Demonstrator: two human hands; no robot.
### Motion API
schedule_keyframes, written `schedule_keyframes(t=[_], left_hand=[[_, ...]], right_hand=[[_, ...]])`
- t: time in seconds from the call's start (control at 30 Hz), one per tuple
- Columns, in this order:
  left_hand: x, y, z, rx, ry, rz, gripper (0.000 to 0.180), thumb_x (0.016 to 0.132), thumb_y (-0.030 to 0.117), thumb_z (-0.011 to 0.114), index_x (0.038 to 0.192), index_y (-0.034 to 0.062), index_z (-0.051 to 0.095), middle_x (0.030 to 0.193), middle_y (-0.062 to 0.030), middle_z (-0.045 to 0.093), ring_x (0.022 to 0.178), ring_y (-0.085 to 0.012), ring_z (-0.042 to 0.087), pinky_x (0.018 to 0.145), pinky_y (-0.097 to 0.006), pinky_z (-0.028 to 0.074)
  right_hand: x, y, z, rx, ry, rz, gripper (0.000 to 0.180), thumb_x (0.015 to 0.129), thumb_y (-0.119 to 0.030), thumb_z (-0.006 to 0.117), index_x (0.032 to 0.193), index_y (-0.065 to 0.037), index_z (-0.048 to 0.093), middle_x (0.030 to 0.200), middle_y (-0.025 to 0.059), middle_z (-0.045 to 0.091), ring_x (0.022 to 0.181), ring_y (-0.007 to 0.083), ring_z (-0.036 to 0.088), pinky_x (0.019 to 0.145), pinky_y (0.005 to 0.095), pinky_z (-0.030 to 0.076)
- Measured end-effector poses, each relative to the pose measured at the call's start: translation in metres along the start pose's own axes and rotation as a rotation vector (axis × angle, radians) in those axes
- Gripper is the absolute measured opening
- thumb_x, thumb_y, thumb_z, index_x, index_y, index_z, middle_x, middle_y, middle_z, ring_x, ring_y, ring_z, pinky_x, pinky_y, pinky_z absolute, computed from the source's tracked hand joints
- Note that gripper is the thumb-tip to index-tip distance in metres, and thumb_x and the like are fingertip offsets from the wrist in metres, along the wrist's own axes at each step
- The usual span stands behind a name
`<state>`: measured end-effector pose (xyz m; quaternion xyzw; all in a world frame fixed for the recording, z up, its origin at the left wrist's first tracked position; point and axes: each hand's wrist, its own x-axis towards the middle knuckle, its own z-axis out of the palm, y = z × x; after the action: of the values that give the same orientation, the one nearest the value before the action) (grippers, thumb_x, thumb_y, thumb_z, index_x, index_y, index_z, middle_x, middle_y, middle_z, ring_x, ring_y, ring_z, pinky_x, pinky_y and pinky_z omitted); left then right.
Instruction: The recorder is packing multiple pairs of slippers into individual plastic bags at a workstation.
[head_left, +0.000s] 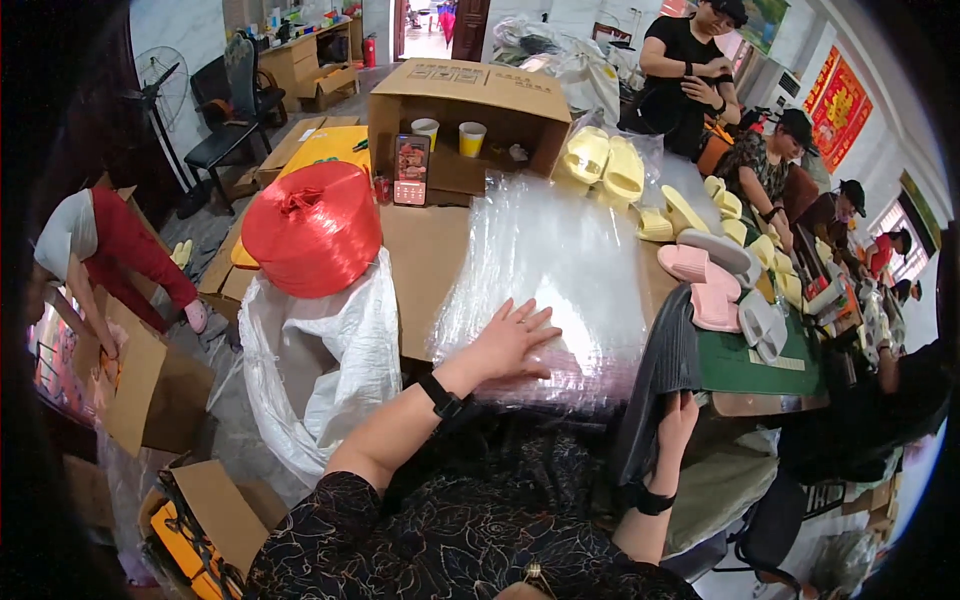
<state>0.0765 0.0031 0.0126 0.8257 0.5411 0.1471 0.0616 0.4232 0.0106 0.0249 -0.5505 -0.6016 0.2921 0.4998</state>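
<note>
My left hand [506, 343] lies flat on a stack of clear plastic bags [560, 250], its fingers spread and holding nothing. A wide strip of glare crosses the bags beside it. At the stack's right edge, my right hand [678, 420] is closed on dark grey slippers [660, 365] with a ribbed surface. They stand on end, tilted; whether it is one or a pair I cannot tell. Just beyond them, pink slippers [712, 300] and light grey slippers [762, 325] rest on a green mat [735, 365].
Yellow slippers [623, 170] lie farther back along the table. An open cardboard box [470, 75] holds paper cups; a phone [411, 170] stands before it. At left, a red twine roll [312, 230] sits over a white sack [350, 350]. Several people work nearby.
</note>
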Motion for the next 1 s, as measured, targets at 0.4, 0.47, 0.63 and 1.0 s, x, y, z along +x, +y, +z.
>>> schedule_keyframes(t=[0.4, 0.47, 0.63, 1.0], left_hand=[[-0.004, 0.030, -0.034, 0.019, -0.196, -0.173, 0.064, 0.091, 0.058, 0.053, 0.145, 0.0248, 0.044, 0.156, -0.0099, 0.031, 0.144, -0.0356, 0.027, 0.116, -0.051, 0.022], [-0.006, 0.031, -0.033, 0.097, -0.229, -0.170, 0.060, 0.092, 0.054, 0.053, 0.144, 0.0244, 0.046, 0.156, -0.0098, 0.032, 0.143, -0.0359, 0.029, 0.116, -0.051, 0.023], [-0.001, 0.025, -0.025, -0.043, 0.031, -0.107, 0.036, 0.098, 0.037, 0.049, 0.123, 0.0161, 0.066, 0.134, -0.0123, 0.057, 0.124, -0.0323, 0.052, 0.109, -0.042, 0.037], [0.005, 0.005, -0.032, -0.548, 0.190, -0.417, 0.035, 0.095, 0.036, 0.052, 0.114, 0.0127, 0.070, 0.100, -0.0179, 0.069, 0.094, -0.0382, 0.064, 0.083, -0.044, 0.051]], right_hand=[[-0.012, 0.020, -0.001, 0.180, 0.006, -0.036, 0.025, 0.101, -0.008, 0.047, 0.116, 0.008, 0.059, 0.107, 0.0107, 0.066, 0.093, 0.0156, 0.058, 0.081, 0.0307, 0.045], [-0.015, 0.014, -0.001, 0.122, -0.022, -0.007, 0.025, 0.101, -0.009, 0.048, 0.116, 0.008, 0.059, 0.107, 0.0108, 0.066, 0.093, 0.0159, 0.058, 0.080, 0.0309, 0.045], [-0.022, 0.002, 0.005, 0.155, -0.040, 0.022, 0.026, 0.100, -0.011, 0.050, 0.115, 0.008, 0.059, 0.101, 0.0102, 0.068, 0.090, 0.0167, 0.059, 0.080, 0.0294, 0.044], [-0.031, -0.037, 0.009, -0.242, -0.008, -0.328, 0.019, 0.079, -0.014, 0.068, 0.081, 0.002, 0.057, 0.074, 0.0213, 0.055, 0.071, 0.0435, 0.054, 0.063, 0.0459, 0.043]])
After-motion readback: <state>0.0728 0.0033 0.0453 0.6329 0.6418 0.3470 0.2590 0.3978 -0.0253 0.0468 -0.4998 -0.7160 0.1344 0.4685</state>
